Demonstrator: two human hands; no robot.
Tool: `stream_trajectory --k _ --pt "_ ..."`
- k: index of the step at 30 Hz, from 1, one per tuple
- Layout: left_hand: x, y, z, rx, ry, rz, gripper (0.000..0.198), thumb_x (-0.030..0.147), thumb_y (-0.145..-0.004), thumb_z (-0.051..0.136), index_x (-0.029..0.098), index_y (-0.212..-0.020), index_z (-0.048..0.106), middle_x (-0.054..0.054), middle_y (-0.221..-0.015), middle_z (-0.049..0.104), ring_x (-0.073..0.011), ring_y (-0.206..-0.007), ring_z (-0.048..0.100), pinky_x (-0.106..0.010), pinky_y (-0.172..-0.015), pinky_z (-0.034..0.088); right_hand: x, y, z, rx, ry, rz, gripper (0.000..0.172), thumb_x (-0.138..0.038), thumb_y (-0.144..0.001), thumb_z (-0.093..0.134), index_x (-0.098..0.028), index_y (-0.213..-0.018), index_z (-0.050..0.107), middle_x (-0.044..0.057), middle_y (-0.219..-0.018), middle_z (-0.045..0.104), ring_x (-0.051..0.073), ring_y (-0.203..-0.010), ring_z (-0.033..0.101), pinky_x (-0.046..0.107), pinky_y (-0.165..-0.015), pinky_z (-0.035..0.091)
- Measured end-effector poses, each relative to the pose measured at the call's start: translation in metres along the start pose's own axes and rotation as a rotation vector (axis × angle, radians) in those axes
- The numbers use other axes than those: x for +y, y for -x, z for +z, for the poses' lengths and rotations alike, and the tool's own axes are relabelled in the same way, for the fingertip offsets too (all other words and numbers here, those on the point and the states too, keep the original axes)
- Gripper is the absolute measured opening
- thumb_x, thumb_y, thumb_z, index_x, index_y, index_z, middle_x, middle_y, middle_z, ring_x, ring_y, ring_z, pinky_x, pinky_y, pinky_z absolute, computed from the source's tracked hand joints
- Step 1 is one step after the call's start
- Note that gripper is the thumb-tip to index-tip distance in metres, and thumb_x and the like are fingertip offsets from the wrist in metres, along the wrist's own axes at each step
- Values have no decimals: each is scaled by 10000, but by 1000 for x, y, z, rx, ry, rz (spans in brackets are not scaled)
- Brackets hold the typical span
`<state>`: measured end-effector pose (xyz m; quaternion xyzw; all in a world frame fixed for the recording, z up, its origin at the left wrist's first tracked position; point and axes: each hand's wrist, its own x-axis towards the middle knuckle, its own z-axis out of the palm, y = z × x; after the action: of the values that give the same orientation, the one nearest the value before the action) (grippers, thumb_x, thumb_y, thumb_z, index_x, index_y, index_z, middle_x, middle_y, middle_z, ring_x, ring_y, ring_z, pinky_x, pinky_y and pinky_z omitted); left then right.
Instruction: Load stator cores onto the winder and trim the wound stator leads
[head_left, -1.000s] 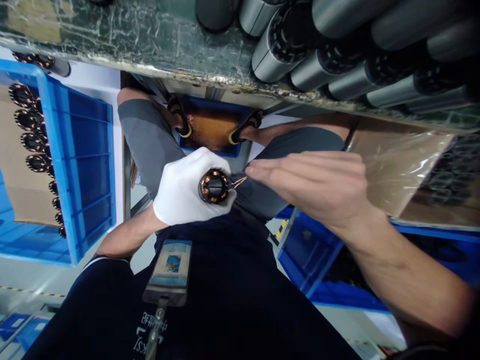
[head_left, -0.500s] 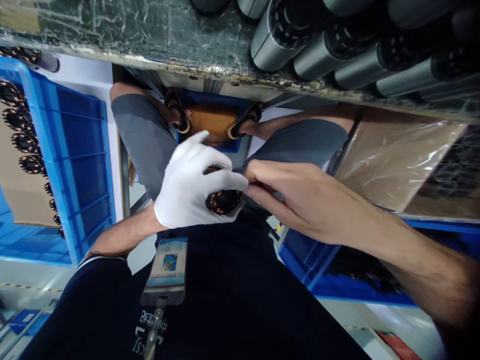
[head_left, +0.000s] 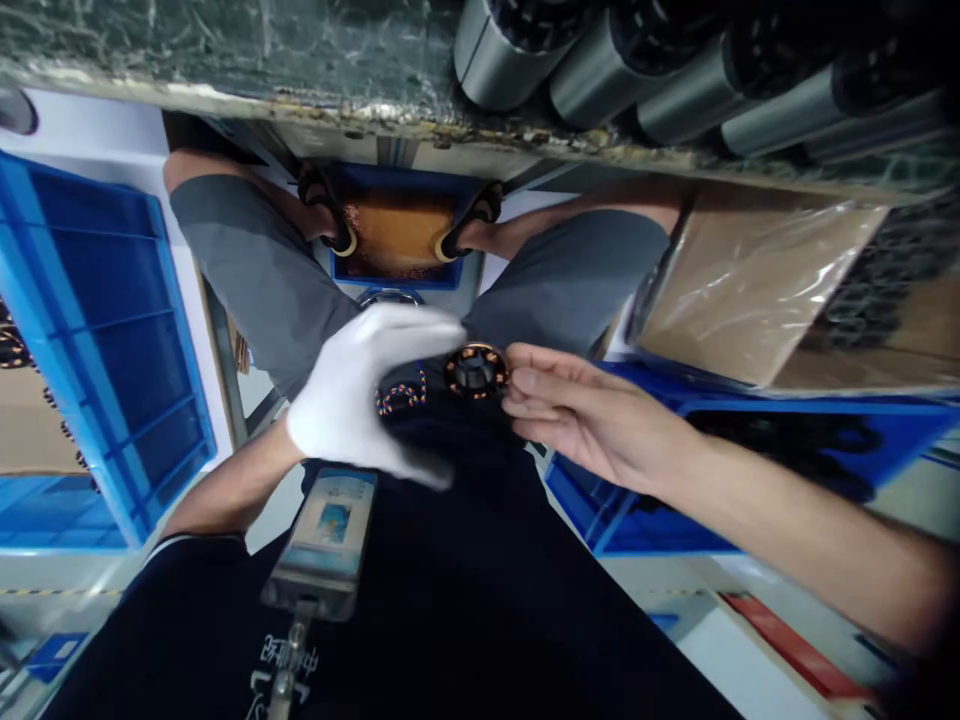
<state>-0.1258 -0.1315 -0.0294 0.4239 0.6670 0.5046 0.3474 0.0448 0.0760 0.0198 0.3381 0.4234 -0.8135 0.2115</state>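
Note:
A dark motor stator with copper windings [head_left: 476, 370] sits over my lap, its round end facing up. The fingertips of my bare right hand [head_left: 592, 420] pinch its right side. My left hand [head_left: 360, 395], in a white glove, is just left of it with fingers spread and smeared by motion. More copper winding [head_left: 401, 395] shows beside the gloved palm; I cannot tell whether the glove still touches the stator.
Blue crate [head_left: 112, 320] stands at the left, another blue crate [head_left: 637, 505] at the right under plastic-covered cardboard [head_left: 750, 290]. Several steel cylinders [head_left: 525, 60] lie on the green bench top. A phone [head_left: 326, 540] hangs at my chest. My feet rest by a blue tray [head_left: 397, 235].
The gloved left hand held the stator in its fist, then opened and pulled left. The stator now sits at my right fingertips. The view shifted left.

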Motion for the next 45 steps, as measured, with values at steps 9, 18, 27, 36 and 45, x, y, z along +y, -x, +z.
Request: stream_trajectory --k 9,18,27,36,45 --pt "6 -11 31 -458 232 -258 235 366 -1030 691 154 -1093 770 -125 -1039 824 -269 -946 816 -458 -933 693 -42 6 -27 -142 1026 -462 249 -512 -1072 800 -320 -914 816 -13 -767 642 170 -763 521 328 -774 526" --pt "18 -21 16 -265 -243 228 154 374 -1056 728 222 -1034 713 -27 -903 688 -259 -987 751 -575 -1265 536 -15 4 -27 -454 386 197 544 -732 -1066 701 -193 -991 718 14 -834 721 166 -750 704 302 -670 584" --pt "19 -10 16 -399 25 -157 204 289 -994 717 205 -1176 754 -98 -1108 819 -279 -1000 811 -475 -959 681 -42 12 -24 -159 1261 -680 283 -398 -1161 620 -280 -916 700 25 -886 629 216 -892 568 392 -837 516" --pt "26 -19 13 -181 -351 238 251 482 -954 753 240 -1023 759 -14 -863 728 -231 -840 725 -483 -1110 618 -7 2 -24 -403 606 -67 493 -626 -1170 582 -249 -853 566 -59 -668 605 122 -546 595 246 -499 481" --pt "8 24 -28 -205 453 -439 422 441 -906 866 185 -1218 742 -87 -1157 779 -248 -1025 746 -372 -945 602 -50 -22 12 21 1652 -1104 273 -377 -1192 516 -226 -1086 718 51 -914 720 245 -804 700 425 -749 537"
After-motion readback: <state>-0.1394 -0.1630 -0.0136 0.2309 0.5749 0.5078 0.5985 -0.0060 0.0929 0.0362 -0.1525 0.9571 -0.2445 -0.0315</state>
